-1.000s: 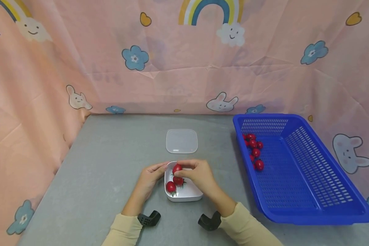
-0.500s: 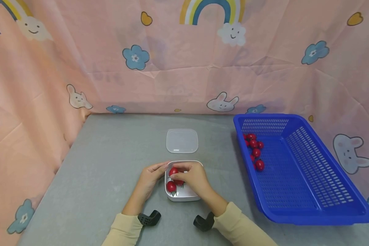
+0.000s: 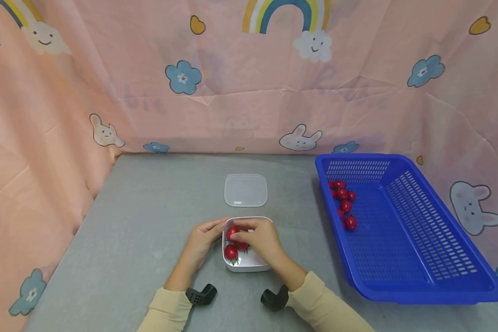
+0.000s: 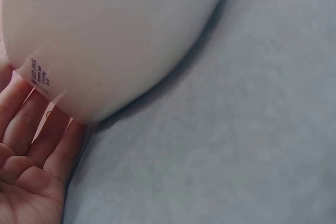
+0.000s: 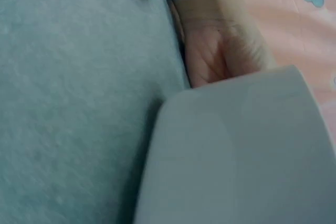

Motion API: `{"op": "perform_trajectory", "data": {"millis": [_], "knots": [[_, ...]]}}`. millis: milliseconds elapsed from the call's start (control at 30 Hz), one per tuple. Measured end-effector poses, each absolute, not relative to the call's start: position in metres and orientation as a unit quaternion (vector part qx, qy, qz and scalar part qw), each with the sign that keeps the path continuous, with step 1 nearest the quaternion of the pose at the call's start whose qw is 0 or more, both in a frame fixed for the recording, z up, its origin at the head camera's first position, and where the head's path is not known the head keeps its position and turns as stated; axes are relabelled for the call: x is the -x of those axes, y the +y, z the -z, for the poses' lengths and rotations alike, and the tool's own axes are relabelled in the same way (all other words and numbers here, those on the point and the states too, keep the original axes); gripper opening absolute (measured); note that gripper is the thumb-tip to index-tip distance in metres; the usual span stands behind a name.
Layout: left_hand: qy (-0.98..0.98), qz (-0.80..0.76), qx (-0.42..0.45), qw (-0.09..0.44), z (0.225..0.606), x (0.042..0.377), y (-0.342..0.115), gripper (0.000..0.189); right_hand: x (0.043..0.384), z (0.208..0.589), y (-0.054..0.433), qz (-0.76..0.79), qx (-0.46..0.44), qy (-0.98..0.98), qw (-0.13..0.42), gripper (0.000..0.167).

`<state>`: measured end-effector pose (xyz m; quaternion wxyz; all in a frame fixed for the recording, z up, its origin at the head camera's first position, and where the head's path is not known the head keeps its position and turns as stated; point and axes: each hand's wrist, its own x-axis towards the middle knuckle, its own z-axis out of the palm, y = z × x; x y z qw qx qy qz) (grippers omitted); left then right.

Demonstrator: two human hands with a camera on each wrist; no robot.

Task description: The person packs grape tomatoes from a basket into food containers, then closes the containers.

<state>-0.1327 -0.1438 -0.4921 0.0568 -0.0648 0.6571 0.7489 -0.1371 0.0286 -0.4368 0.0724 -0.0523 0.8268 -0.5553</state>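
Observation:
In the head view, a white box (image 3: pixel 251 269) sits on the table in front of me with cherry tomatoes in its left part. My right hand (image 3: pixel 262 240) reaches into it and pinches a red cherry tomato (image 3: pixel 232 232) between thumb and fingers at the far left corner. Nearer the front lies another cherry tomato (image 3: pixel 231 252), and a further cherry tomato (image 3: pixel 242 246) is partly covered by the right hand. My left hand (image 3: pixel 199 240) rests against the box's left side, its fingers (image 4: pixel 58 135) fairly straight in the left wrist view. The box wall hides the right fingertips in the right wrist view.
Beyond the box, a clear lid (image 3: pixel 246 190) lies flat on the grey table (image 3: pixel 162 203). On the right stands a large blue basket (image 3: pixel 398 295), with several cherry tomatoes (image 3: pixel 346 206) along its left side. A patterned pink cloth (image 3: pixel 232 110) hangs behind and at the sides.
My right hand has moved slightly left and lowered the cherry tomato into the box's far left corner. Between half a second ago and now it barely shifts. The left hand stays in place.

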Motion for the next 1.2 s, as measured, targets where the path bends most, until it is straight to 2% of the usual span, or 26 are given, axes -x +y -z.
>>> {"op": "perform_trajectory", "data": {"millis": [333, 733, 1033, 1200], "knots": [[0.644, -0.758, 0.075, 0.063, 0.493, 0.134, -0.144, 0.034, 0.135, 0.410, 0.045, 0.579, 0.037, 0.811, 0.069, 0.029], [0.658, -0.749, 0.061, 0.060, 0.492, 0.134, -0.145, 0.036, 0.135, 0.350, 0.079, 0.611, 0.029, 0.788, 0.072, 0.035], [0.664, -0.743, 0.062, 0.058, 0.492, 0.133, -0.145, 0.035, 0.152, 0.319, 0.118, 0.590, 0.004, 0.807, 0.030, 0.041], [0.657, -0.749, 0.064, 0.059, 0.493, 0.133, -0.144, 0.035, 0.161, 0.308, 0.142, 0.561, -0.026, 0.827, 0.017, 0.049]]}}
